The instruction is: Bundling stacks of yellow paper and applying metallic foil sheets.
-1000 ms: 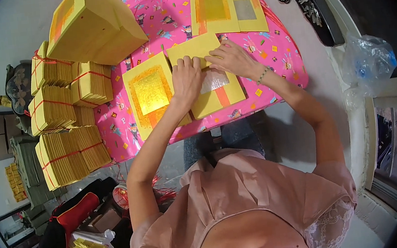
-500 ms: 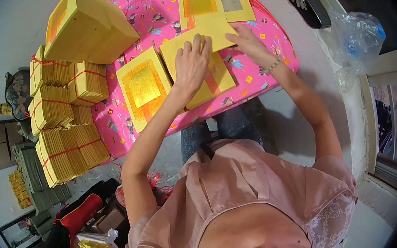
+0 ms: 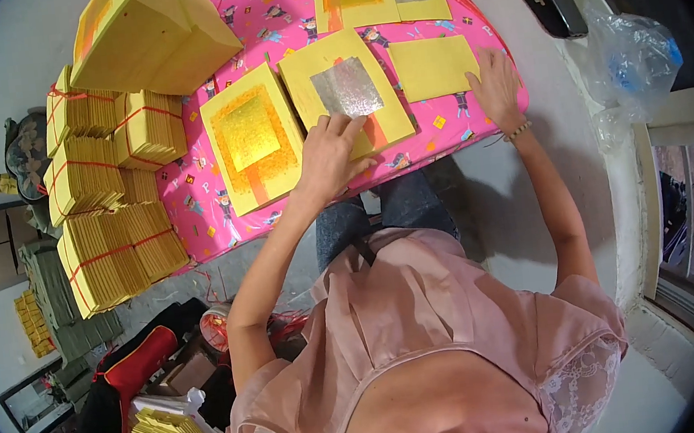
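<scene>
Left hand [image 3: 329, 157], its grip apart, rests on the silver-patched paper stack [image 3: 348, 86]; right hand [image 3: 499, 89] – grip unclear – meets the plain yellow paper [image 3: 433, 68], where light, flat pressure should avoid creases.

Left blocked: 1 tall yellow block [image 3: 152, 51], red-tied bundles [image 3: 89, 176]. Open lane: pink cloth [image 3: 279, 12] between block and far sheets [image 3: 356, 17]. Left hand [image 3: 331, 157] obstructs silver-square stack [image 3: 346, 88], right hand [image 3: 500, 90] flanks folded sheet [image 3: 431, 69].

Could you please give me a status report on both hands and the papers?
Left hand on silver-squared stack, near edge. Right hand at plain yellow paper, right end. Nothing seen blocking either hand.
</scene>
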A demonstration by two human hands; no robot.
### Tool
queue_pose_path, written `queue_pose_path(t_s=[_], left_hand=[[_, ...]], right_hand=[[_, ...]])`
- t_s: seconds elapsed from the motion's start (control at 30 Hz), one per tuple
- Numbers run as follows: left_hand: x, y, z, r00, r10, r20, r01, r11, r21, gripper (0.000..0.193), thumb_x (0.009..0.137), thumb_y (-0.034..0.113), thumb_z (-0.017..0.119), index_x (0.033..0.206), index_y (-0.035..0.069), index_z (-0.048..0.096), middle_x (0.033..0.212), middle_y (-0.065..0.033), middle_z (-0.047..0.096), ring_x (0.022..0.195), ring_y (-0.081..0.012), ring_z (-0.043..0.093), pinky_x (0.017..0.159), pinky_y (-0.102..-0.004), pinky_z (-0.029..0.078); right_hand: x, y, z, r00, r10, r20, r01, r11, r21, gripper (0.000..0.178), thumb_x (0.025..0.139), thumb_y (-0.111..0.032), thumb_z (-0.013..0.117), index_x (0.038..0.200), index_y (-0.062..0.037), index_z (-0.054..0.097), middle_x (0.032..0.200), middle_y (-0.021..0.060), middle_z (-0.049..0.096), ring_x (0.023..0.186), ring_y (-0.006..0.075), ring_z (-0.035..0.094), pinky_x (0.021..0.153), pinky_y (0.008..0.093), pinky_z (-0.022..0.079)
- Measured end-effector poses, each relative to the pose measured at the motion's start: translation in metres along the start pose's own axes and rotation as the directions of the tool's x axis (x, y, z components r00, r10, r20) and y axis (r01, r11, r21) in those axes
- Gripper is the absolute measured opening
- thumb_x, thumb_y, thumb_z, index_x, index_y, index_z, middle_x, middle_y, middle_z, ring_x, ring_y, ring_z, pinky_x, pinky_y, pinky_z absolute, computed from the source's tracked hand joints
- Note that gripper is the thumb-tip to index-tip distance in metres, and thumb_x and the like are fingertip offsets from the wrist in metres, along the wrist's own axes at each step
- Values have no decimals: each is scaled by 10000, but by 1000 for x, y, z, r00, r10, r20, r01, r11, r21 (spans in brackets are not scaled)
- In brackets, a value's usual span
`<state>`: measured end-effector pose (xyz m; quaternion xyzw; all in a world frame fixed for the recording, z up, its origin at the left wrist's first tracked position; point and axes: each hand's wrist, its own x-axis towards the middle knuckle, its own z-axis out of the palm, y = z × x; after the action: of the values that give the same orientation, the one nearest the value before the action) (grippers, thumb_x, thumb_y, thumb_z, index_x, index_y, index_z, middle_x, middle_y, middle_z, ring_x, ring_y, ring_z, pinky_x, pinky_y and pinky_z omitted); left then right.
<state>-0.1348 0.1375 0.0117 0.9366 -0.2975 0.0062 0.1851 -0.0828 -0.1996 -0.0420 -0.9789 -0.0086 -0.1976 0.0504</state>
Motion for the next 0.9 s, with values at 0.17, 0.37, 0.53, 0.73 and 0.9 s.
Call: queue_pose_path(t_s=[0.17,0.37,0.53,0.73,0.9], left_hand=[[0,-3,7,998,38,-51,-37,999,22,573,691,299,790,1182,94,578,1009,-90,548,946,-273,537,810,-392,455],[1,0,5,1000,-10,-26,10,1000,21,585,679,286,799,1202,111,602,1059,-57,601,920,-263,574,812,-377,491],[-1,-1,5,998,-23,-61,23,1000,0,547,690,299,792,1178,122,621,1062,-39,620,915,-256,594,788,-376,509],[-3,-3,-2,996,-85,-35,81,992,-92,480,714,324,783,1125,111,656,1077,-44,653,915,-262,617,774,-380,524],[-3,-9,-4,996,-88,-29,82,983,-165,394,766,360,746,1055,95,709,1149,-59,672,965,-268,647,818,-374,527]], right_hand=[[9,-53,-48,922,-387,8,330,797,506,399,820,-206,696,1178,-72,581,1116,122,578,1078,308,544,907,408,442],[0,-95,-45,656,-753,53,611,571,548,355,765,-264,724,1067,-96,637,1056,57,585,1033,250,555,863,368,457],[5,-92,-37,596,-794,123,619,551,559,302,767,-216,731,1029,-79,670,1074,69,603,1035,257,560,880,383,465],[14,-93,-37,643,-750,155,463,542,701,150,829,-179,689,905,-53,717,1029,70,607,1002,248,575,855,366,482],[20,-90,-30,668,-716,205,308,516,799,194,872,-223,661,889,-32,695,993,63,598,964,247,559,842,361,468]])
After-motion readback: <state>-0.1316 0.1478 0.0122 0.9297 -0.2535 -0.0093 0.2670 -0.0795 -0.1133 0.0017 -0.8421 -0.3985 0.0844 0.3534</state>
